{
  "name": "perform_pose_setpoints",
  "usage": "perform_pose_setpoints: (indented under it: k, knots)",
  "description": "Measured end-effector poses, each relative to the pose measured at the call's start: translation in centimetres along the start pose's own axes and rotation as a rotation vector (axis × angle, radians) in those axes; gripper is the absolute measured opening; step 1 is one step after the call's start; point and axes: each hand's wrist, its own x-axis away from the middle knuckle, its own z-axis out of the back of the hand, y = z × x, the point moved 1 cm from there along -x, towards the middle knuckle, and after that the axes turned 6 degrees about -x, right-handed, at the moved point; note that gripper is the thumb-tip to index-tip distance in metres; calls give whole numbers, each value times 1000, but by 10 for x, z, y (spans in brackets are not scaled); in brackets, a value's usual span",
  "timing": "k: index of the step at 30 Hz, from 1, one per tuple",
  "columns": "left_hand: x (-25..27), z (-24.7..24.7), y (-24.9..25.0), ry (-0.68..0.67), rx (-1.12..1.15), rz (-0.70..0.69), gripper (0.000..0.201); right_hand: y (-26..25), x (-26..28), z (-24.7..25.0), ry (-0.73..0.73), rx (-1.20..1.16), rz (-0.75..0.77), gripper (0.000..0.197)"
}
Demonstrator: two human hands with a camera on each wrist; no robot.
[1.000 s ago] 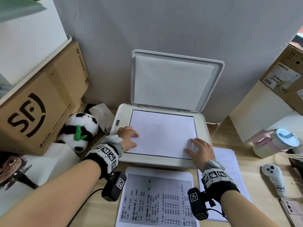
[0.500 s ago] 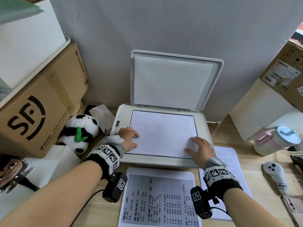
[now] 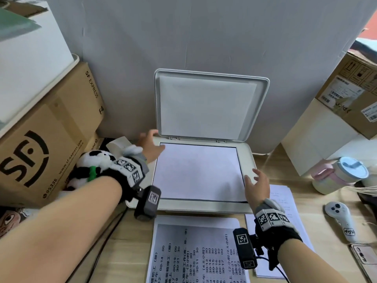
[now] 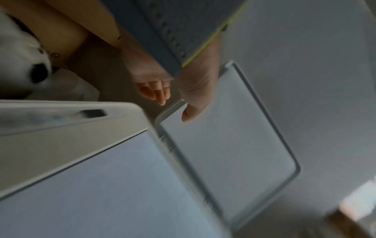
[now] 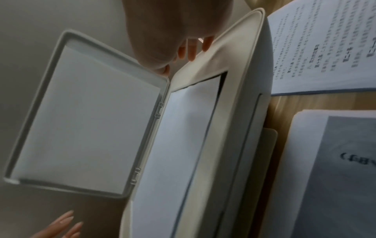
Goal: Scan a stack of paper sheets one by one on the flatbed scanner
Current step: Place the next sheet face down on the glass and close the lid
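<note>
Head view: a blank-side-up sheet lies flat on the flatbed scanner, lid upright. Left hand reaches for the lid's corner, empty, fingers loose; right hand hovers spread, empty.

Left wrist view: thumb near the lid's edge (blurred).

Right wrist view: lower the lid slowly, so the sheet stays square.

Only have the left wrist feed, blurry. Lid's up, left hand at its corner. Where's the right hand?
Observer: The right hand is open over the right rim of the scanner, holding nothing.
Operator: Sheet square on the glass?
Observer: The sheet lies flat, blank side up; a thin dark strip of glass shows along its right and front edges.
Operator: Any pages left?
Observer: A printed stack lies in front of the scanner, and a second stack lies off its front right corner.
</note>
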Motion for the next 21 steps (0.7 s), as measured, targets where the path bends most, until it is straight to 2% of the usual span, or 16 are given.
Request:
perform_pose_setpoints:
  k: [2,6,9,13,16,21]
  knots:
    - [-25,13,20,-12,194,95,64,-1,-5,5,-1,-83,-8,36]
    - [-67,36,47,-58,433,233,74,4,-8,8,-14,-118,-24,34]
    - [-85,42,58,-83,547,260,74,8,-8,11,-16,-118,-52,34]
    - [-92,45,68,-101,555,243,74,11,-8,21,-8,-141,-100,35]
    - [-88,48,69,-74,590,248,65,10,-10,27,3,-199,-130,33]
    - [-66,55,58,124,736,244,35,7,-7,32,-30,-394,-178,25]
